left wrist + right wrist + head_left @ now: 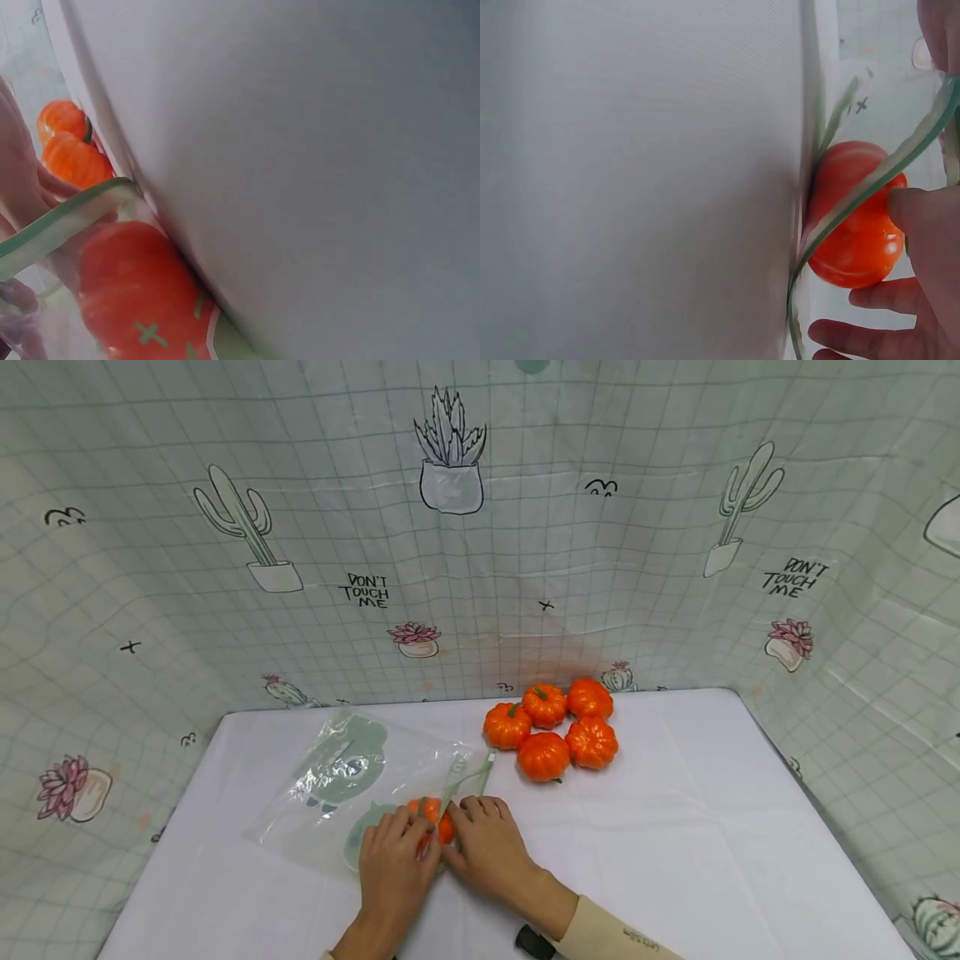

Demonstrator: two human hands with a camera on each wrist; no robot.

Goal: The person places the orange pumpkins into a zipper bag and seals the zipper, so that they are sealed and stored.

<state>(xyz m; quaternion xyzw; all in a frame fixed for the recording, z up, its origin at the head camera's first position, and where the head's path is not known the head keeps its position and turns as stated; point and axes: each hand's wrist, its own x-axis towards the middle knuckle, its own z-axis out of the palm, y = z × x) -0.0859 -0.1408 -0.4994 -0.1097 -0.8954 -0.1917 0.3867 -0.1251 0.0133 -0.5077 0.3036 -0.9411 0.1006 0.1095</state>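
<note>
On the table a clear zip bag with green print lies flat, its opening facing right. A small orange pumpkin sits at that opening, with the bag's green-edged rim crossing over it in the right wrist view. My left hand pinches the rim of the bag beside the pumpkin. From the right side, my right hand holds the pumpkin, thumb against it and a finger at its other side, while the remaining fingers stretch out past it.
Several more orange pumpkins stand grouped behind and to the right of the bag, near the back edge of the white table. A printed cloth hangs behind and at both sides. Near the right wrist is a black object.
</note>
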